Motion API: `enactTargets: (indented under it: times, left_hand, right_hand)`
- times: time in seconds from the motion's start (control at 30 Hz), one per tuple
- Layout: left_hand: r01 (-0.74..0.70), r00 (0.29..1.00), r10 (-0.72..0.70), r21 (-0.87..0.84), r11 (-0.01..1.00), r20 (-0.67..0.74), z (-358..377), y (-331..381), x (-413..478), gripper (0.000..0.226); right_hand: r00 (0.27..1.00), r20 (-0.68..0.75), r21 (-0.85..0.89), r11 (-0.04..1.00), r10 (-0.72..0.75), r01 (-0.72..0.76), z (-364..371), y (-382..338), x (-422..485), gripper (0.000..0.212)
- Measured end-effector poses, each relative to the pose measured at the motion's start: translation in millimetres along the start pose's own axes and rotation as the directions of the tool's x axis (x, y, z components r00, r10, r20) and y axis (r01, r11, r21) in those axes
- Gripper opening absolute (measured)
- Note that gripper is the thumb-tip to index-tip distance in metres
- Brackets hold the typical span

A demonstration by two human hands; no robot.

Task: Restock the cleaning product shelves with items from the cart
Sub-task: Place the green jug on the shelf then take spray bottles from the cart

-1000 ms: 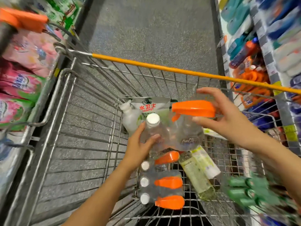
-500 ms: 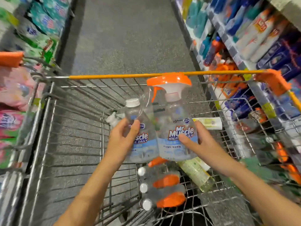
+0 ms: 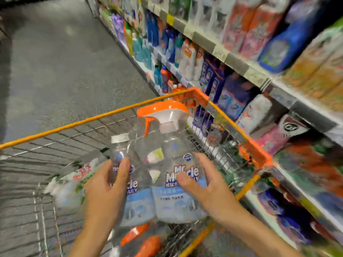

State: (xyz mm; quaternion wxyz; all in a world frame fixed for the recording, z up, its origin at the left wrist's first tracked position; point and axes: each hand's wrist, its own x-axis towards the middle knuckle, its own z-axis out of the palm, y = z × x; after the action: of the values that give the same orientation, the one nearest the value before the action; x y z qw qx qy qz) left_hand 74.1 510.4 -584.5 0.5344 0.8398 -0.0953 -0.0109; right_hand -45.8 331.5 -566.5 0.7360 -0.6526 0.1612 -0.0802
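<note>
Much open floor lies at ten o'clock; shelves run at two o'clock, close beside the cart. It holds bottles at six o'clock. Left hand and right hand grip the pack over it, at centre.

One cart, one pouch, one held spray bottle, one held refill bottle.

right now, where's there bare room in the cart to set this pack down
Freest patch: the bare wire floor at the near-left of the cart, between its left wall and the white pouches. Crowded: under the twin pack in the left hand and right hand, where orange-capped bottles lie, and along the right wall. The shelves look packed, though blurred.
</note>
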Motion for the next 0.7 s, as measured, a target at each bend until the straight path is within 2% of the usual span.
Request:
enactTargets:
  times: [0.1,0.23,0.33,0.4,0.5,0.53,0.57,0.6,0.63,0.67,0.7]
  left_hand:
    - [-0.074,0.996,0.073,0.015,0.997,0.057,23.4,27.0,-13.8,0.057]
    - [-0.126,0.978,0.121,0.020,0.992,0.171,57.7,67.3,-42.5,0.060]
    - [-0.159,0.958,0.154,-0.001,0.987,0.243,85.2,98.0,-63.9,0.057]
    - [-0.189,0.934,0.188,-0.028,0.982,0.303,109.9,114.7,-70.2,0.044]
    - [-0.299,0.871,0.291,-0.043,0.953,0.395,144.5,137.1,-80.1,0.029]
    - [-0.355,0.794,0.349,-0.085,0.931,0.498,210.4,161.6,-91.3,0.026]
    - [-0.355,0.785,0.354,-0.099,0.930,0.508,222.5,165.6,-93.9,0.026]
    - [-0.327,0.784,0.343,-0.126,0.937,0.518,225.2,172.5,-93.9,0.026]
    - [-0.370,0.759,0.383,-0.135,0.919,0.526,226.9,172.5,-93.2,0.026]
    - [-0.404,0.701,0.418,-0.162,0.900,0.578,259.1,180.9,-93.6,0.026]
    - [-0.399,0.689,0.408,-0.155,0.904,0.599,264.1,181.9,-93.1,0.026]
  right_hand:
    - [0.995,-0.099,0.003,1.000,-0.019,0.020,-25.1,-7.4,-25.6,0.036]
    - [0.973,-0.223,0.006,0.998,-0.055,0.058,-65.7,-24.4,-69.6,0.037]
    - [0.956,-0.285,0.018,0.997,-0.071,0.079,-99.9,-34.2,-100.3,0.043]
    - [0.938,-0.337,0.022,0.995,-0.084,0.098,-123.8,-37.3,-120.5,0.045]
    - [0.907,-0.419,0.030,0.998,-0.037,0.054,-153.6,-41.1,-136.8,0.037]
    - [0.826,-0.556,-0.026,0.995,-0.096,0.098,-201.6,-35.1,-160.6,0.037]
    - [0.808,-0.583,-0.054,0.997,-0.079,0.059,-209.8,-37.5,-167.1,0.040]
    - [0.841,-0.538,-0.025,0.998,-0.066,0.062,-215.3,-39.9,-164.5,0.044]
    - [0.844,-0.536,0.010,1.000,-0.019,0.029,-215.5,-41.2,-164.7,0.046]
    - [0.808,-0.589,0.013,0.999,-0.020,0.034,-237.4,-36.4,-168.1,0.047]
    - [0.787,-0.617,0.010,1.000,-0.010,0.020,-240.7,-35.5,-170.5,0.048]
